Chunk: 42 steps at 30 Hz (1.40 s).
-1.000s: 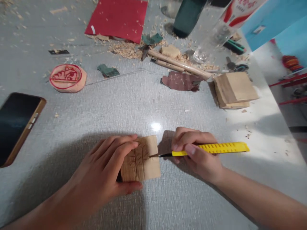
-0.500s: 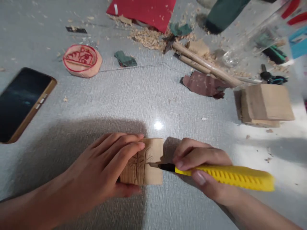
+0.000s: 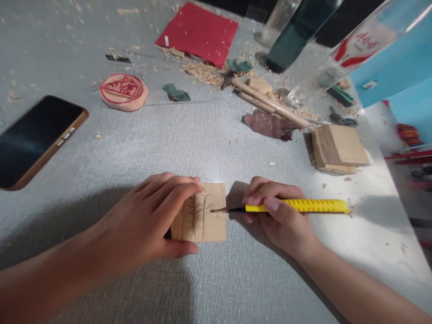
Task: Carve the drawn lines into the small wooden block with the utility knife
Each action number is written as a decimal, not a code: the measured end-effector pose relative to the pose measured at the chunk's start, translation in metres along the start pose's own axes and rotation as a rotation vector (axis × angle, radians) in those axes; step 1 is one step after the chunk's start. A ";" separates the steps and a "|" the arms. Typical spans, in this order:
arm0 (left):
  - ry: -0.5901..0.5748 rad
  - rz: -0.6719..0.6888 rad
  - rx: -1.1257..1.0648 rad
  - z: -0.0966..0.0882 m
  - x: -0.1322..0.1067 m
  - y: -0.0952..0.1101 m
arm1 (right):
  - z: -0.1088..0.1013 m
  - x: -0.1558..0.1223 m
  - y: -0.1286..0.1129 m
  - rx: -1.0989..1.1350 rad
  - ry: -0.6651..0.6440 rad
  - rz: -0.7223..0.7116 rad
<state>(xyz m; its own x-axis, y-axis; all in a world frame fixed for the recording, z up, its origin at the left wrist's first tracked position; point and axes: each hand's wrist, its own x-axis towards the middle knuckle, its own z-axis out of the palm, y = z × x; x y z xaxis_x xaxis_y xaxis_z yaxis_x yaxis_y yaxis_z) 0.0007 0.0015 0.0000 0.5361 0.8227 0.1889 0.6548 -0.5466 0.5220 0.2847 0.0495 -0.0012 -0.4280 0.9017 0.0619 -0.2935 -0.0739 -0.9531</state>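
Observation:
A small square wooden block (image 3: 214, 227) lies on the table, its top scored with carved lines and leaf-like cuts. My left hand (image 3: 158, 213) grips it from the left, fingers along the far edge and thumb at the near edge. In my right hand (image 3: 281, 216) is a yellow utility knife (image 3: 313, 206), held between thumb and fingers with its handle pointing right. The knife's dark blade reaches left over the block, its tip at a cut line near the middle. Part of the block's left side is hidden under my left hand.
A phone (image 3: 40, 139) lies at left, near a carved round wooden piece (image 3: 123, 92) with red lines. Stacked wooden blocks (image 3: 340, 146) sit at right. Behind are wooden-handled tools (image 3: 270, 103), brown sandpaper (image 3: 268, 124), red paper (image 3: 199, 33), wood shavings (image 3: 204, 73) and bottles (image 3: 300, 33).
The camera view has tilted up and shifted, showing more of the background. The knife has turned so its yellow handle lies more level. My left hand keeps its hold on the block.

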 end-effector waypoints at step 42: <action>0.123 -0.036 0.004 -0.008 0.060 -0.064 | -0.009 0.118 0.007 -0.159 -0.093 -0.089</action>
<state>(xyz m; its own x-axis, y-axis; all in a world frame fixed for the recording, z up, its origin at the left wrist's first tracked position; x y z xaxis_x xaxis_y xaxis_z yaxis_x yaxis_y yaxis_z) -0.0132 0.0873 -0.0151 0.4430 0.8548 0.2703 0.6747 -0.5164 0.5273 0.2396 0.1593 -0.0034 -0.4852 0.8581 0.1681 -0.1981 0.0794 -0.9770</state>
